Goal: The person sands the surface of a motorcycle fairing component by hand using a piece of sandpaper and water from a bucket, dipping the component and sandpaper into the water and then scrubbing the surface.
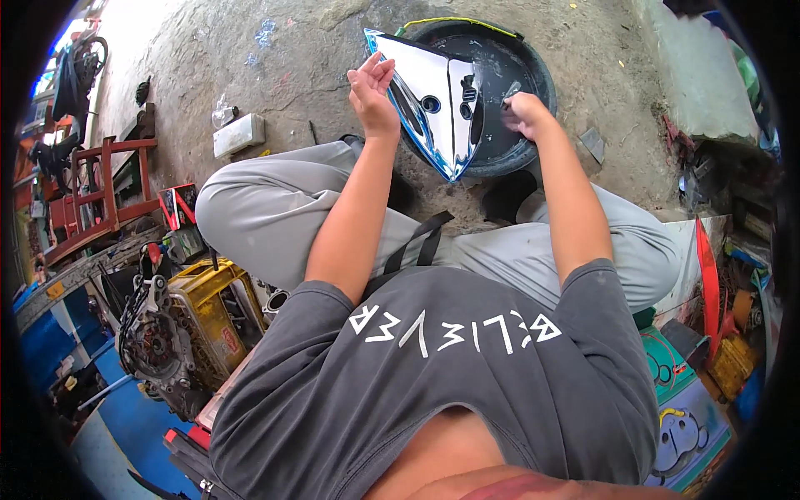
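Note:
A glossy white motorcycle body panel with blue and black edges and a round dark mark lies tilted across the left part of a round black basin. Its pointed end faces me. My left hand is at the panel's left edge, palm turned up, fingers loosely bent and apart. They overlap the edge; whether they touch it I cannot tell. Over the right side of the basin is my right hand, smeared by motion, its fingers bent around a small greyish piece whose kind I cannot make out.
A yellow strip runs along the basin's far rim. On the concrete floor lie a white box at left and a flat grey piece at right. Engine parts and a yellow crate stand at my left; a red panel at right.

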The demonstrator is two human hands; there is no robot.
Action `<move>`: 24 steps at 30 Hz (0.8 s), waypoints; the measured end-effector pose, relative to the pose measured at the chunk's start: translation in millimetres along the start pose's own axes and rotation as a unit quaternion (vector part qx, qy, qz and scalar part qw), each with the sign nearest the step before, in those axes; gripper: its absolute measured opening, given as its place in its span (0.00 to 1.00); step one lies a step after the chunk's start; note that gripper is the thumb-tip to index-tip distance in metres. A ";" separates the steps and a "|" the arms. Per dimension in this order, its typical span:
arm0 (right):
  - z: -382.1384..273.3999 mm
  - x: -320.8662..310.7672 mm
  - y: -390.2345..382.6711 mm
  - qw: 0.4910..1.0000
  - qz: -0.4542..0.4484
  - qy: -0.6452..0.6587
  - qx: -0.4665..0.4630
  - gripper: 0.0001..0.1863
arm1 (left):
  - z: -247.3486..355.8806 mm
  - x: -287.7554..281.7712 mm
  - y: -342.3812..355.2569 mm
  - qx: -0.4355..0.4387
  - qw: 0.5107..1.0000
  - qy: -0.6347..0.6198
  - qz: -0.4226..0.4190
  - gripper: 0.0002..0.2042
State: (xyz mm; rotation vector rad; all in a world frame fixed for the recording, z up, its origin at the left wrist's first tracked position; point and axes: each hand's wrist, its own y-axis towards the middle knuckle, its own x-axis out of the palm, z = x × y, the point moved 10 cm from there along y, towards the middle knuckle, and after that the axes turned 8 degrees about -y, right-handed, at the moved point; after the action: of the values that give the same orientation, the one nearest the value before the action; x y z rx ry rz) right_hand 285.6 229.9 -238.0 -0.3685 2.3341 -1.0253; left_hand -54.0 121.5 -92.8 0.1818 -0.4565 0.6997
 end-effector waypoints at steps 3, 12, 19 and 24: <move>-49.7 14.1 -33.8 0.958 -0.153 0.242 -0.019 0.08 | 0.8 -5.2 -1.8 0.000 1.000 0.001 0.012 0.40; -191.9 41.2 -167.8 0.916 -0.222 0.188 -0.277 0.16 | 0.9 -1.1 -1.8 0.001 0.999 0.043 0.005 0.39; -107.0 6.2 -64.8 0.955 -0.113 0.226 -0.157 0.14 | 10.8 9.8 -6.9 0.027 0.996 0.080 -0.006 0.21; -23.9 -18.6 -24.2 0.989 0.063 0.135 -0.001 0.13 | 18.8 21.2 -12.9 0.071 0.988 0.129 -0.040 0.16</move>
State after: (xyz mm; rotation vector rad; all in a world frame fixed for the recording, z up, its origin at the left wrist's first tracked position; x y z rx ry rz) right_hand 287.2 236.2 -199.9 -0.0841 2.5604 -1.0676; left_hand -37.8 118.3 -66.4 0.2388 -0.1503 0.6663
